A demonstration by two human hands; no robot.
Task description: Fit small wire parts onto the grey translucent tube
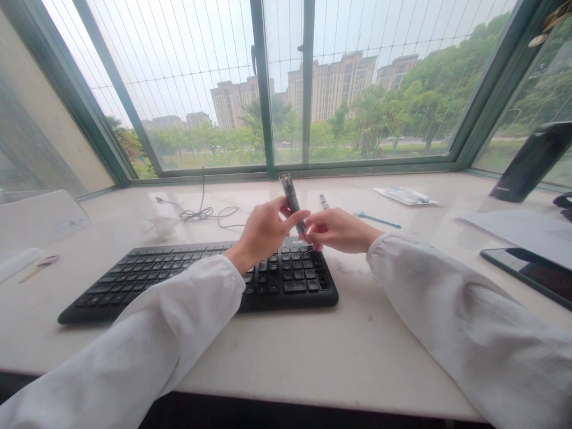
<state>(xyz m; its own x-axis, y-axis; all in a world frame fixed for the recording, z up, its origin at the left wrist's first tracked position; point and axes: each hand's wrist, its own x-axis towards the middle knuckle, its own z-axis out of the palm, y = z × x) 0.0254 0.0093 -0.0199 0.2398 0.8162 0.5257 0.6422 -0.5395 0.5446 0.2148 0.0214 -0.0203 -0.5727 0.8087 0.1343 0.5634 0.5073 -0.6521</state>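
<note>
Both hands are up over a black keyboard (134,286): left hand (263,232) grips a dark translucent pen (291,196) with curled fingers (286,219), right hand (339,229) pinches its lower end with fingertips (310,234). Pen held upright-tilted, not set down.

The slim tube (291,202) in my left hand (263,233) looks like smoky translucent plastic with a slight shine, though its lower end is too small for me to judge. The keyboard (286,281) beneath it is matt black plastic with smooth keys. The desk top (339,357) is smooth, glossy white stone, lightly scuffed. My sleeves (465,322) are soft, creased white cloth with a matt finish. Off to my right, the tablet (527,275) has a glossy glass face, and the sheet of paper (504,229) above it looks matt.
</note>
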